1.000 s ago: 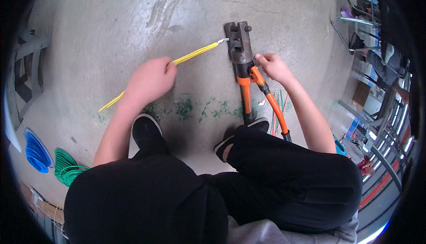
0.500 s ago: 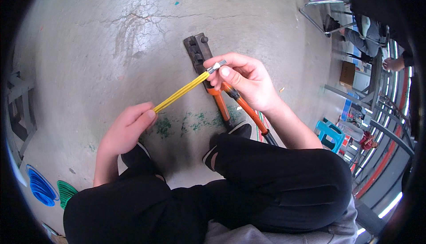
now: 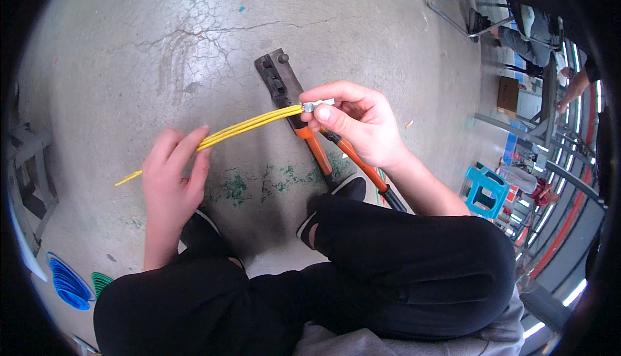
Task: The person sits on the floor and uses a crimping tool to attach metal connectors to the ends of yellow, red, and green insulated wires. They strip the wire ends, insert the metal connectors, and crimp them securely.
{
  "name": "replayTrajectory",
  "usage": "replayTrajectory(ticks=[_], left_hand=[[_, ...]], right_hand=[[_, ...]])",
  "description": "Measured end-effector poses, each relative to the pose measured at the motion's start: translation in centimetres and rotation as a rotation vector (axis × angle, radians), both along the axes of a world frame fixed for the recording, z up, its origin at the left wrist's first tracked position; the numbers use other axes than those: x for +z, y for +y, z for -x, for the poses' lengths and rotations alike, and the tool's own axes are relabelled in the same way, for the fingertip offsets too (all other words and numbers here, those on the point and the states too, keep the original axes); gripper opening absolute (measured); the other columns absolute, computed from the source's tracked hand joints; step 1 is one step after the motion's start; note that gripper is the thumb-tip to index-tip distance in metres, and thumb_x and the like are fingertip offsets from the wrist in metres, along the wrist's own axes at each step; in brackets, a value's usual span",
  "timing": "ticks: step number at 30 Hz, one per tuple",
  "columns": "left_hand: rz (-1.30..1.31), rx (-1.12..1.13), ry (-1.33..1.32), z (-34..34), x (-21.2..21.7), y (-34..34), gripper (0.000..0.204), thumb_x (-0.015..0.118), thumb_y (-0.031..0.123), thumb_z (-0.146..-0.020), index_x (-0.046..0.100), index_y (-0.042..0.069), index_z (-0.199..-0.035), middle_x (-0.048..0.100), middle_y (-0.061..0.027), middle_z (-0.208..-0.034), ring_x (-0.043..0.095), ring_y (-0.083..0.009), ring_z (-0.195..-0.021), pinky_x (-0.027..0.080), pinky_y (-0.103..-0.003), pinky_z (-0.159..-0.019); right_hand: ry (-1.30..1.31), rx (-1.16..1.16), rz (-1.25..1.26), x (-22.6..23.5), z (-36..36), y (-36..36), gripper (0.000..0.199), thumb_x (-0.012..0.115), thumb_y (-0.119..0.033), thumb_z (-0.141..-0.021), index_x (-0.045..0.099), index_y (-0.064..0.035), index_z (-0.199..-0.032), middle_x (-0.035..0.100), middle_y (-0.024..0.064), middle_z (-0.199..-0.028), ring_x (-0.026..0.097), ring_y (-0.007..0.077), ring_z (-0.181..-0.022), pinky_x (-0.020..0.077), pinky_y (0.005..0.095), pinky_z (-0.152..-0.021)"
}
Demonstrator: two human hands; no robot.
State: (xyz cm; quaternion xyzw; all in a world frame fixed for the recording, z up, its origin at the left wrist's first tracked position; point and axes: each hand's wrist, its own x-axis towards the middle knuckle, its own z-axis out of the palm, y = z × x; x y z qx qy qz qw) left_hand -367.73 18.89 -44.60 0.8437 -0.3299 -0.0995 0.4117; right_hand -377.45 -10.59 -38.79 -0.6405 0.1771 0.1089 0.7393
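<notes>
My right hand [image 3: 359, 120] pinches a small silvery metal terminal [image 3: 318, 105] between thumb and fingertips. From the terminal's left end runs a bundle of a few thin yellow wires [image 3: 252, 123]. The bundle passes between the thumb and fingers of my left hand [image 3: 173, 172], which is closed loosely round it, and a thin wire end sticks out beyond that hand to the left. Behind and below my right hand, a long-handled crimping tool [image 3: 279, 84] lies on the floor. Its head is dark metal, its handles are orange and black, and my right hand partly covers it.
My black shoes [image 3: 349, 191] rest on the cracked grey floor [image 3: 362, 26]. Coils of blue wire [image 3: 68, 281] and green wire [image 3: 100, 283] lie at the lower left. A blue stool [image 3: 485, 192] stands at the right, with metal racks and another person's arm [image 3: 574, 89] farther off.
My left hand has slid left and up along the yellow wires, and their far end now shows beyond it. The wires and terminal have tilted nearer to level. My right hand keeps its pinch.
</notes>
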Motion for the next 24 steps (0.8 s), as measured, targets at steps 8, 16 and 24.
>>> replayTrajectory(ticks=[8,16,24], left_hand=[[-0.419,0.257,0.23,1.2,-5.6,5.4,0.018,0.06,0.019,-0.102,0.06,0.002,-0.098,0.06,-0.0209,-0.081,0.062,-0.0393,-0.074,0.047,-0.047,-0.065],[-0.546,0.41,-0.057,1.4,-13.2,11.3,0.033,0.062,0.017,-0.098,0.06,0.004,-0.128,0.066,-0.0232,-0.112,0.063,-0.041,-0.103,0.05,-0.044,-0.089],[-0.194,0.143,0.015,0.0,-9.1,-0.1,0.031,0.066,0.008,-0.091,0.062,0.003,-0.121,0.062,-0.0154,-0.118,0.059,-0.0338,-0.116,0.045,-0.044,-0.099]], right_hand=[[0.167,0.121,0.736,-7.0,0.0,-9.3,0.025,0.064,-0.018,-0.099,0.068,-0.0021,-0.118,0.073,0.0111,-0.099,0.07,0.0231,-0.092,0.0563,0.0351,-0.088],[0.041,0.428,1.062,-14.5,3.9,-9.5,0.031,0.068,-0.024,-0.094,0.064,-0.0112,-0.122,0.065,0.013,-0.109,0.065,0.0323,-0.106,0.0546,0.0431,-0.092],[0.25,0.151,0.864,-13.9,3.0,-10.3,0.019,0.071,-0.022,-0.089,0.071,-0.0045,-0.097,0.068,0.0095,-0.091,0.068,0.0225,-0.088,0.0555,0.0364,-0.079]])
